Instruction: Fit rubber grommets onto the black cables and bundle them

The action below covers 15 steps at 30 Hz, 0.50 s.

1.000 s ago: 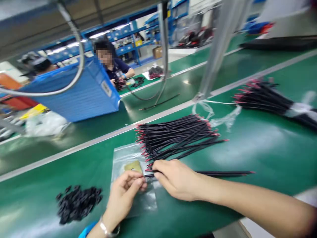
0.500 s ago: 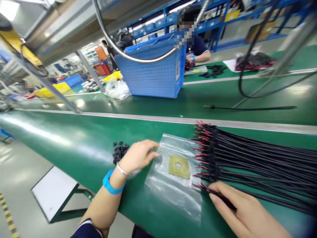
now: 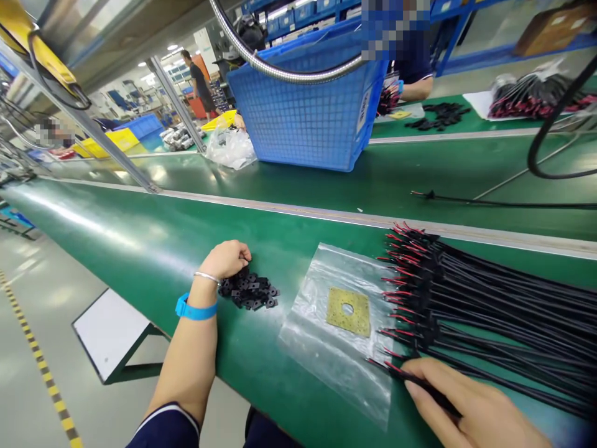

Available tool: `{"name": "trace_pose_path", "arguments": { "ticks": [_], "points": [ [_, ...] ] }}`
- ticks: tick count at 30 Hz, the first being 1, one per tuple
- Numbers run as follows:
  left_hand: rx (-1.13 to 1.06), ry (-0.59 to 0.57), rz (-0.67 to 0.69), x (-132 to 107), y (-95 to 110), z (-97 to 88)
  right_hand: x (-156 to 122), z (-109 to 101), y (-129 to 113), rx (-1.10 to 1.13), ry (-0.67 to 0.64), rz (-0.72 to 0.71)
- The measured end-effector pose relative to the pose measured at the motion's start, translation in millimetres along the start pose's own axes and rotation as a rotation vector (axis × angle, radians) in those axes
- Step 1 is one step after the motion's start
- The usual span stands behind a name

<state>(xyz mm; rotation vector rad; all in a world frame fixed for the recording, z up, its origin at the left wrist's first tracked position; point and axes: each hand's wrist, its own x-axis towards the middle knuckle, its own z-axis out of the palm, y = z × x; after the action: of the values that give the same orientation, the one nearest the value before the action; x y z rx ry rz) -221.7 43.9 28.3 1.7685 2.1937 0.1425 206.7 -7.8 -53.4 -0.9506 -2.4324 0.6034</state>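
Note:
My left hand (image 3: pixel 228 259) is at the far left edge of a pile of small black pieces with holes (image 3: pixel 252 291). Its fingers are curled together, and whatever they may hold is hidden. Between thumb and fingers of my right hand (image 3: pixel 471 398) is a black cable (image 3: pixel 436 393), its stripped red and black wire ends pointing left. Beyond that hand lies a row of similar black cables (image 3: pixel 504 298) with red wire tips. A clear plastic bag (image 3: pixel 308 311) lies flat between the hands, with a yellowish square sheet (image 3: pixel 349 311) that has a round hole.
A blue crate (image 3: pixel 308 112) stands past the metal rail (image 3: pixel 280 208). One loose cable (image 3: pixel 489 203) lies on the far green surface. Across from me a person's arm (image 3: pixel 416 90) is near black parts and bundled cables. A white board (image 3: pixel 112 336) sits below the bench edge.
My left hand has moved left from beside the plastic bag to the black pieces, and its fingers have curled. The right hand still grips the cable. The view has shifted slightly.

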Motion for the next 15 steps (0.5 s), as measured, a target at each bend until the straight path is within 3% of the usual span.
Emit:
{"name": "trace_pose_path", "arguments": {
  "ticks": [5,9,11,15],
  "points": [
    [-0.199,0.105,0.120,-12.1,34.4,4.5,8.6,-11.2,-11.5,0.031,0.036,-0.012],
    [-0.698,-0.054,0.302,-27.0,87.1,37.5,13.8,-22.7,-20.8,0.075,0.031,0.078],
    [-0.681,-0.074,0.464,-36.2,110.8,56.4,15.3,-26.2,-23.2,0.108,0.030,0.120],
    [-0.359,0.079,0.830,-50.5,135.8,84.4,17.2,-28.9,-24.4,0.165,0.088,0.142]
  ]
}}
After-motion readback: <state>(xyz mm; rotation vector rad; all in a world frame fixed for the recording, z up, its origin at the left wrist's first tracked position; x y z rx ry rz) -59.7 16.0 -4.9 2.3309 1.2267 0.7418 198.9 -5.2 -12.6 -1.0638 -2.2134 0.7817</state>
